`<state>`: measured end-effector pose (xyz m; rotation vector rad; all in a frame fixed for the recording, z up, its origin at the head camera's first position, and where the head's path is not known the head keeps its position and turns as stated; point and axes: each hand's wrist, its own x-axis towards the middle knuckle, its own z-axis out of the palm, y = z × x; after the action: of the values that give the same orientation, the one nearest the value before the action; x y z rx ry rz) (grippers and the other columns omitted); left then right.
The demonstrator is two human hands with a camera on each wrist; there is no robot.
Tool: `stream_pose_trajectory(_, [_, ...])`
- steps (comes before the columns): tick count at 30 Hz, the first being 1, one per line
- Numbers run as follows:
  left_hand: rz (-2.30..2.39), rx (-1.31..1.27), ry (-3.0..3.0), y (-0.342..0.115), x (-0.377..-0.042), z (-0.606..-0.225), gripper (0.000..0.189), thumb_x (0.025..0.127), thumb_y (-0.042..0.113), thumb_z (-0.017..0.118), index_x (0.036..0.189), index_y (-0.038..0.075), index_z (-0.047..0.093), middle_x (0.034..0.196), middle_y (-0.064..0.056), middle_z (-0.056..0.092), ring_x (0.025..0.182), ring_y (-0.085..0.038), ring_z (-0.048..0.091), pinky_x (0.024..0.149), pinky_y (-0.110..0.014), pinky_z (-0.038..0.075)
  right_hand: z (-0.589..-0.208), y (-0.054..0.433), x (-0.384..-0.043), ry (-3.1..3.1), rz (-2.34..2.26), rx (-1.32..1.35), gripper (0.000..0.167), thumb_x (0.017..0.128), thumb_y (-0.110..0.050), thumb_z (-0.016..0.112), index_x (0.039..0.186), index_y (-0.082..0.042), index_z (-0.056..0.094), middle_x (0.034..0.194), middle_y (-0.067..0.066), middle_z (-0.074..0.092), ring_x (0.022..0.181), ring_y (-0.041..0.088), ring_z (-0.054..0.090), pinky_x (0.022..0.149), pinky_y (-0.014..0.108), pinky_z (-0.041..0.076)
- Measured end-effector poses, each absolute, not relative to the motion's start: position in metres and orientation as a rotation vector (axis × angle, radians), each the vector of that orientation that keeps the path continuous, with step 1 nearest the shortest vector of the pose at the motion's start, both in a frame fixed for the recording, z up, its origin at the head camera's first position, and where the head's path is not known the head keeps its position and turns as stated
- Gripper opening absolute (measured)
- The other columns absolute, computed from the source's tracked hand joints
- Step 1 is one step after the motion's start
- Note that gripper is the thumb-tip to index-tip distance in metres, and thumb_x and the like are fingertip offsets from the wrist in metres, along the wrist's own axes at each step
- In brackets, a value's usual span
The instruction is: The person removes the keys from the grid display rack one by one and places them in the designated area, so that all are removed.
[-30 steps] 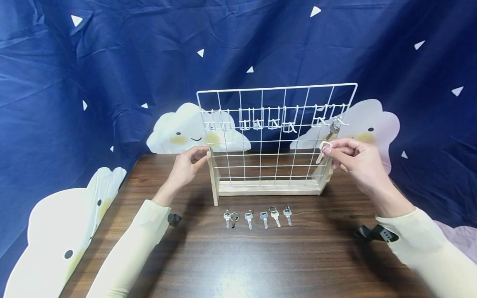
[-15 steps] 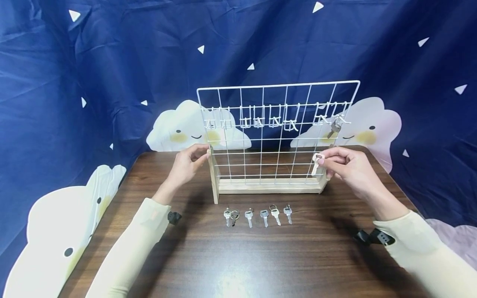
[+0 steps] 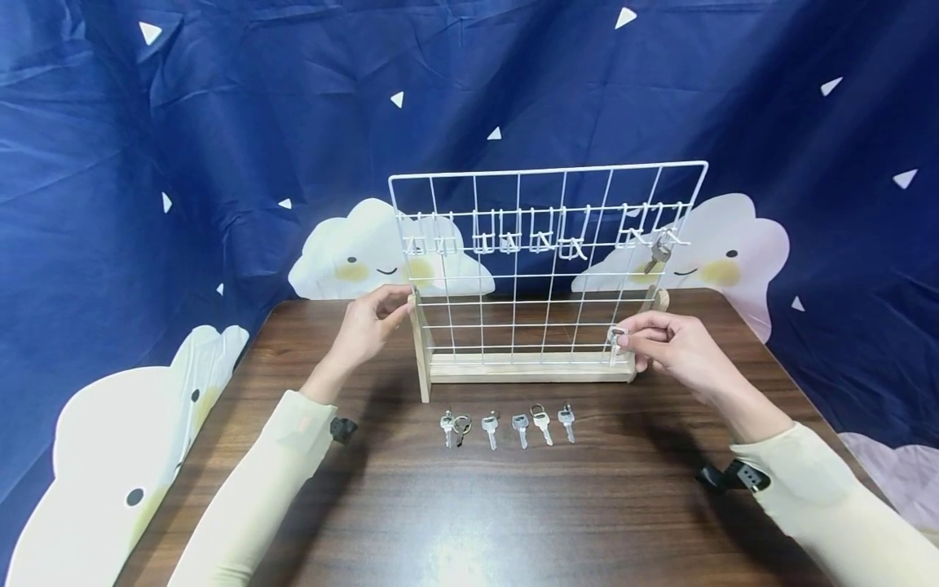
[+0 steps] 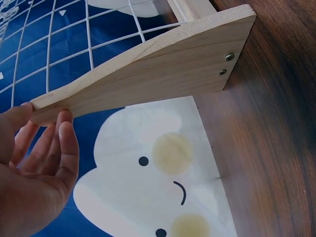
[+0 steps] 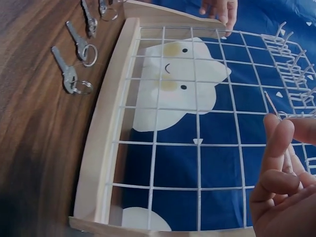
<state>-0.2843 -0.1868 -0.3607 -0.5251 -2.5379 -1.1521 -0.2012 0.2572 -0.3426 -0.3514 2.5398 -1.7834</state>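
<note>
A white wire grid rack stands upright on a pale wooden base [image 3: 528, 373], small white hooks along its upper part. My left hand [image 3: 370, 326] pinches the upper end of its left wooden side panel [image 4: 148, 74], thumb on the near edge and fingers against the outer face. Between thumb and fingers, my right hand [image 3: 678, 350] holds a silver key [image 3: 616, 344] in front of the rack's lower right part. In the right wrist view that key [image 5: 270, 102] shows edge-on. Another key [image 3: 659, 258] hangs from the rightmost hook.
Several keys, some with rings, lie in a row on the brown wooden table in front of the rack; one is a silver key [image 3: 490, 430]. Behind hangs a dark blue cloth [image 3: 242, 122] with white clouds and triangles.
My right hand has come down and slightly left with the key, from near the hanging key to the rack's lower right. My left hand keeps its place on the side panel.
</note>
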Motion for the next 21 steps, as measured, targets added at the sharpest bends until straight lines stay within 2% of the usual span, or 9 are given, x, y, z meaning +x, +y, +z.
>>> stream_pose_trajectory(10, [-1.142,-0.526,-2.544,-0.187,-0.284,-0.361,0.031,0.096,0.026,0.069,0.124,0.014,0.067,0.11,-0.009,0.076,0.08,-0.022,0.07,0.066,-0.028,0.054,-0.361,0.261,-0.206,2.505,-1.687,-0.32,0.029,0.093,-0.016,0.07,0.115,0.002,0.063,0.065,-0.011,0.067,0.059,0.01,0.06,0.043,0.023,0.037])
stream_pose_trajectory(21, [-1.147,-0.534,-2.526,-0.187,-0.284,-0.36,0.031,0.095,0.025,0.069,0.124,0.014,0.068,0.11,-0.011,0.076,0.081,-0.022,0.07,0.067,-0.028,0.055,-0.379,0.26,-0.209,2.452,-1.632,-0.298,0.032,0.093,-0.013,0.07,0.117,0.006,0.061,0.071,-0.009,0.071,0.059,0.009,0.062,0.042,0.017,0.036])
